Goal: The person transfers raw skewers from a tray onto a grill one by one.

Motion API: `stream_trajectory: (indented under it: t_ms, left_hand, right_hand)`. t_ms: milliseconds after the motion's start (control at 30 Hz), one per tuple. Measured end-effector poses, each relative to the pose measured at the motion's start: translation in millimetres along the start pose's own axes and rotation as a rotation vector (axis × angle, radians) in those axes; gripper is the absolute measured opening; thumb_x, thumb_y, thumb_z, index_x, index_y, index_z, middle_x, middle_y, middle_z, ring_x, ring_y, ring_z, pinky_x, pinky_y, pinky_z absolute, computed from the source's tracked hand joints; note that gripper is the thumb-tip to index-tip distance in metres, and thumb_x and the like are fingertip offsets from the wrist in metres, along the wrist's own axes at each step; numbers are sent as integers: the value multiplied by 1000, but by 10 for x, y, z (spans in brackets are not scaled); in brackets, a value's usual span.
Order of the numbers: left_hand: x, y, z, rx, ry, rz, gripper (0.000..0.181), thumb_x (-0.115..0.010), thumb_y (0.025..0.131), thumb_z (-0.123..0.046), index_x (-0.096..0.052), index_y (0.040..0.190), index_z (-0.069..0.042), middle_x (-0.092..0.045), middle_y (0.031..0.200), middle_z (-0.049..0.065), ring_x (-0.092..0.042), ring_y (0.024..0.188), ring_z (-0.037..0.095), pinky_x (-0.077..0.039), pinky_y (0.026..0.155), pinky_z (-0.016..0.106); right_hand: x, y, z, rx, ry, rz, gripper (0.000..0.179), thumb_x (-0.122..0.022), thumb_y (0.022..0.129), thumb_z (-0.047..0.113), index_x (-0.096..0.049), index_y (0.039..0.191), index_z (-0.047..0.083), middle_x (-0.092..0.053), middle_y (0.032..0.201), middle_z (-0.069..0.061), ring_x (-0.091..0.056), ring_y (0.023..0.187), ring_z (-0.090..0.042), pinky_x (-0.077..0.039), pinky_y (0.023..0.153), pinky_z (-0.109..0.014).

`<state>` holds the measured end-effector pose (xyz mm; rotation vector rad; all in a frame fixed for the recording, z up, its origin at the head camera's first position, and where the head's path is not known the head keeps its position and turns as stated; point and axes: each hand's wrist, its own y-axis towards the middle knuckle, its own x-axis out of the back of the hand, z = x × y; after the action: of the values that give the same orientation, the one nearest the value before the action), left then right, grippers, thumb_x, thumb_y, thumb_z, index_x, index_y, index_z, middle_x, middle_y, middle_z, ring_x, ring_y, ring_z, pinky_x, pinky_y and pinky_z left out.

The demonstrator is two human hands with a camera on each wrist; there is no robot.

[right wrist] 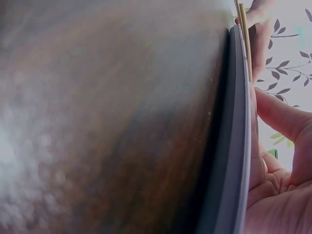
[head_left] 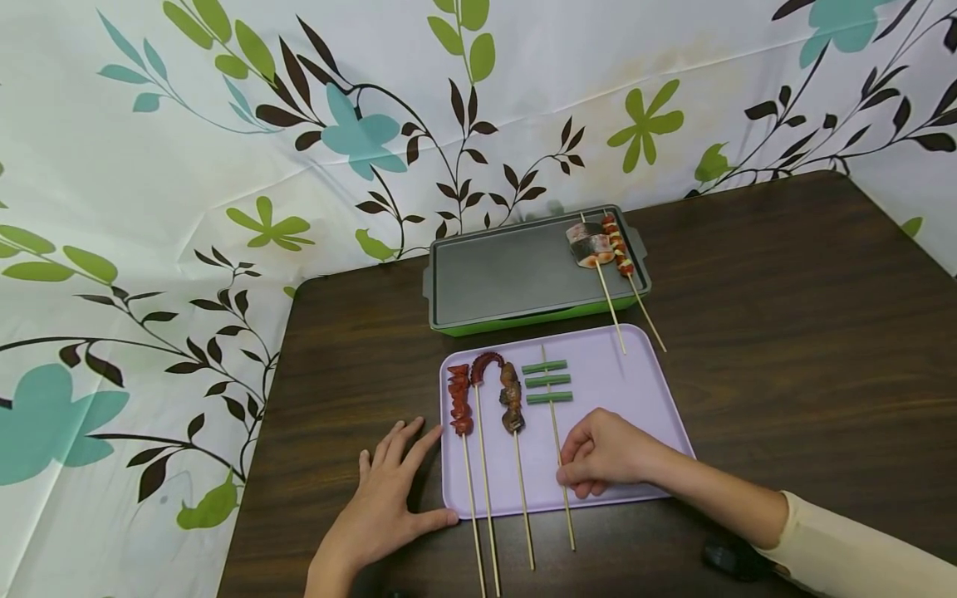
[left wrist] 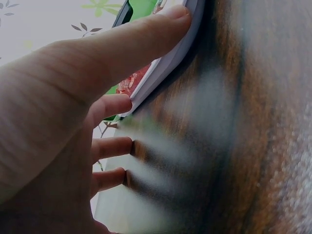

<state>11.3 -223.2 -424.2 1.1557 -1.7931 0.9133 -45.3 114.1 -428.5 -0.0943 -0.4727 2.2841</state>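
On the lilac tray lie several skewers with their sticks toward me. My right hand pinches the stick of a skewer of green bean-like pieces, low on the tray. My left hand rests with spread fingers at the tray's left edge, thumb by the near corner. Nearest to it lies a skewer with red pieces. Beside that are a curled octopus tentacle skewer and a browned meat skewer. In the left wrist view, the thumb lies over the tray rim.
Behind the tray stands a green grill box with a grey plate. A fish skewer and a red-and-pale skewer lie on its right end, sticks reaching over the tray. A dark object sits by the right sleeve on the brown table.
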Motion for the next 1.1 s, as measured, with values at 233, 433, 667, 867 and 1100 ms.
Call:
stream_trajectory:
  t_ms: [233, 433, 667, 867, 1100]
  left_hand:
    - [-1, -5, -4, 0, 2, -1, 102, -72, 70, -72, -28, 155, -36, -23, 160, 7, -14, 146, 37, -11, 97, 81]
    - [-5, -9, 0, -2, -2, -7, 103, -73, 69, -71, -28, 155, -37, -23, 160, 7, -14, 146, 37, -11, 97, 80]
    - [-12, -11, 3, -8, -4, -19, 103, -75, 69, -69, -29, 155, -36, -24, 159, 7, -15, 146, 37, -11, 97, 80]
    - [-14, -10, 4, -14, 6, -29, 103, -76, 68, -69, -30, 155, -35, -25, 159, 7, -16, 146, 37, -12, 97, 80]
    - [-9, -9, 8, -9, 5, -13, 103, -74, 69, -71, -28, 155, -36, -23, 159, 7, -15, 146, 37, -12, 97, 81]
  right_hand:
    - [20, -27, -13, -3, -2, -4, 12, -77, 81, 5, -67, 80, -2, -69, 65, -13, -69, 58, -22, -56, 52, -32]
    - [62, -53, -33, -7, 1, 0, 11, -76, 81, 4, -67, 80, -2, -69, 66, -13, -69, 59, -21, -56, 53, -30]
    - [104, -84, -60, -6, 17, -1, 10, -75, 81, 3, -66, 82, -3, -69, 66, -13, -69, 60, -19, -56, 53, -30]
    - [144, -121, -65, 1, 10, -15, 10, -74, 81, 3, -66, 82, -3, -69, 67, -12, -69, 61, -20, -56, 53, -30]
    - [176, -174, -5, 16, 8, -25, 10, -75, 80, 2, -67, 82, -3, -69, 67, -14, -69, 61, -21, -56, 53, -31]
